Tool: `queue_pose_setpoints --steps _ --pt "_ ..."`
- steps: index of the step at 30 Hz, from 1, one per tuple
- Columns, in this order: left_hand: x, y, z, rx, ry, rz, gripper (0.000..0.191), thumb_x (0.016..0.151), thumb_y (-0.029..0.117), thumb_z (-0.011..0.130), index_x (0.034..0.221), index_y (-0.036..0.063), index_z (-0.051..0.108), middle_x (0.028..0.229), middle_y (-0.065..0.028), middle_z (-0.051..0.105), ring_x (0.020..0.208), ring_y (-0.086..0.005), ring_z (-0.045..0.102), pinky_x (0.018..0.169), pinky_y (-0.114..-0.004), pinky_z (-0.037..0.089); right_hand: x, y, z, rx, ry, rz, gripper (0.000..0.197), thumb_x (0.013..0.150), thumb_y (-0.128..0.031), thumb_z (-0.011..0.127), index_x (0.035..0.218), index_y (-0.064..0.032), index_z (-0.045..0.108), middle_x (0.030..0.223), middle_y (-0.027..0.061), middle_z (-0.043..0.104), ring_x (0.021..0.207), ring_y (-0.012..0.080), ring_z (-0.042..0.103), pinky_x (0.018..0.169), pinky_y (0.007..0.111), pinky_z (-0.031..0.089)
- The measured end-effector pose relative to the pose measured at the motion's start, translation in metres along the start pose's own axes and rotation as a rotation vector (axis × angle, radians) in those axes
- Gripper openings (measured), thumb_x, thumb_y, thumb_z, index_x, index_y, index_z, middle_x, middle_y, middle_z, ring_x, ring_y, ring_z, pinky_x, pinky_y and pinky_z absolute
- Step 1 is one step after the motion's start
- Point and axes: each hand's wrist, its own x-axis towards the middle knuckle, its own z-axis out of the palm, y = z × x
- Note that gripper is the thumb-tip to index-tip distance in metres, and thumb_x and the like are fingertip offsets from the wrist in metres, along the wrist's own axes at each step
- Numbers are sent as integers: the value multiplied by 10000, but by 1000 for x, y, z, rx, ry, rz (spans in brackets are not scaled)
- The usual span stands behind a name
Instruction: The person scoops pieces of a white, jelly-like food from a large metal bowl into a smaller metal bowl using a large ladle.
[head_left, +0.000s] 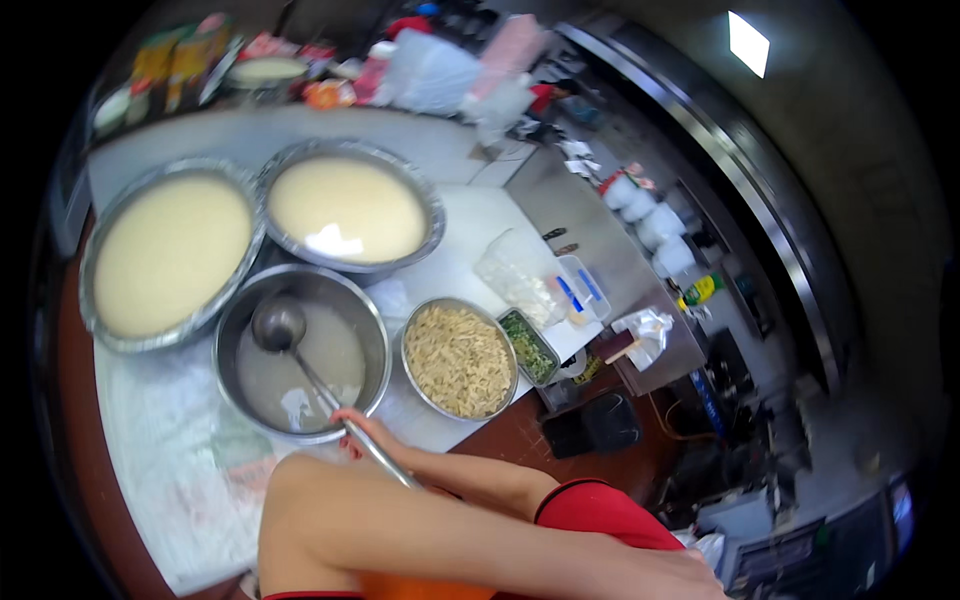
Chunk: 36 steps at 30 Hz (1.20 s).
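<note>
My right hand (362, 437) is closed around the handle of a metal ladle (319, 386). The ladle's bowl rests inside a deep steel pot (377, 319) holding thin, cloudy whitish liquid. My left forearm crosses the foreground and hides the handle's upper end; my left hand (679, 576) is at the lower right, beside the red sleeve, its fingers unclear. Beyond the pot stand two large metal basins, one on the left (94, 300) and one behind (437, 225), both filled with smooth pale cream liquid. Right of the pot is a steel bowl of pale shredded food (457, 360).
A metal container of chopped greens (529, 349), a clear plastic bag (517, 274) and a plastic box with blue clips (585, 285) sit to the right on the white worktop (142, 420). Two knives (559, 241) lie behind them. A dark bin (592, 424) stands on the red floor.
</note>
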Motion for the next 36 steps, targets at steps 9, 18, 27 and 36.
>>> queue_pose_setpoints --steps 9,18,27,36 --pt "-19 -20 3 -120 54 -101 571 777 375 641 1232 57 506 1084 -191 594 953 -305 589 824 -421 444 0 4 13 136 -49 -9 375 856 -55 457 1210 -179 459 774 19 542 563 75 539 501 199 443" --pt "-16 -37 9 -156 88 25 542 768 334 643 1217 61 508 1066 -177 595 930 -297 594 801 -414 453 -5 8 8 23 -25 -34 384 831 -47 476 1192 -176 482 807 66 528 596 104 536 548 241 446" --pt "-19 -39 11 -146 102 63 516 760 293 646 1203 66 509 1048 -163 597 906 -289 598 779 -407 462 2 -1 23 189 -16 21 362 852 0 441 1161 -182 491 776 53 519 557 110 525 509 241 446" --pt "-20 -43 10 -104 143 46 493 751 252 648 1189 70 510 1030 -149 598 883 -280 603 756 -400 471 -2 -9 17 139 -8 14 383 785 -47 525 1143 -174 477 743 4 508 708 93 536 644 249 450"
